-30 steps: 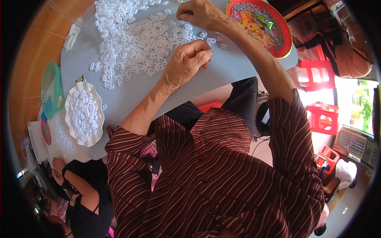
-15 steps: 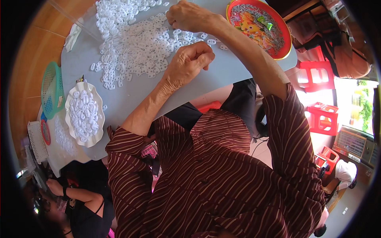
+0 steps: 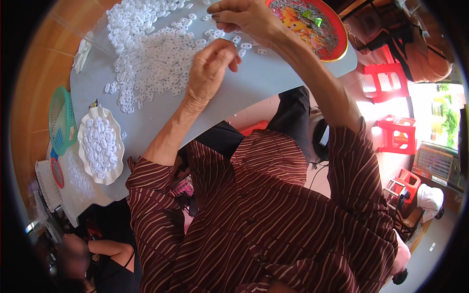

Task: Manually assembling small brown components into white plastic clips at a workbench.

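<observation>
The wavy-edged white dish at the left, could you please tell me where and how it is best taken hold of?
Probably by the dish's right-hand rim, coming in from the right with the left hand and pinching the bare edge. That rim spreads beyond the white pieces, while the green basket crowds the opposite side. Keep it level, as the pieces lie loose.

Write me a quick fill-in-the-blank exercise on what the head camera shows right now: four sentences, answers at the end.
1. The hand nearer the red tray is the person's ____ one.
2. The green basket is on the person's ____ side of the scalloped dish.
3. The small pieces heaped in that dish are ____ in colour.
4. The pattern on the dark red shirt is made up of ____.

Missing words: right; left; white; stripes.
</observation>
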Available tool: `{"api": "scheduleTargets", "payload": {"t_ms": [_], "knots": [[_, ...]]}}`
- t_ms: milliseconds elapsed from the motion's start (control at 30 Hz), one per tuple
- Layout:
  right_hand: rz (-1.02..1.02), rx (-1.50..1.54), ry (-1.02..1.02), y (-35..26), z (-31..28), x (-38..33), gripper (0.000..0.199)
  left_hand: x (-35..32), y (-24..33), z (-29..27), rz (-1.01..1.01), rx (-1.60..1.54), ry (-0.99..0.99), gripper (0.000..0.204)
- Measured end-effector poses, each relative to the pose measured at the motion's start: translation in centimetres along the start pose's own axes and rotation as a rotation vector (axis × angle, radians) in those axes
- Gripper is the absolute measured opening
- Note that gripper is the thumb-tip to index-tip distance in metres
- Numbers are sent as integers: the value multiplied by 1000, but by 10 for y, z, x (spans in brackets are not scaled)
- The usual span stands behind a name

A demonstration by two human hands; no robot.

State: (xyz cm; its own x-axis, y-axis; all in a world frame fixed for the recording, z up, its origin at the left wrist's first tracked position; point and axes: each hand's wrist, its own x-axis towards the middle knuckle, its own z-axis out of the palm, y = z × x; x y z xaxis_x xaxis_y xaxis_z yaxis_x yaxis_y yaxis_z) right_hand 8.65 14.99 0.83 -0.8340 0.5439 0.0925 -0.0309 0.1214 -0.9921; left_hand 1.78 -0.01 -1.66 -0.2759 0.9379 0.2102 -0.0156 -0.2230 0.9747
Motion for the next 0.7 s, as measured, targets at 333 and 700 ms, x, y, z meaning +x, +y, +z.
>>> {"api": "scheduleTargets", "payload": {"t_ms": [333,700], "knots": [[-100,312,221,10,20,-67,17,3,4,-1,101,154,179,17],[-179,-38,226,9,14,-75,15,2,4,-2,169,467,116,11]]}}
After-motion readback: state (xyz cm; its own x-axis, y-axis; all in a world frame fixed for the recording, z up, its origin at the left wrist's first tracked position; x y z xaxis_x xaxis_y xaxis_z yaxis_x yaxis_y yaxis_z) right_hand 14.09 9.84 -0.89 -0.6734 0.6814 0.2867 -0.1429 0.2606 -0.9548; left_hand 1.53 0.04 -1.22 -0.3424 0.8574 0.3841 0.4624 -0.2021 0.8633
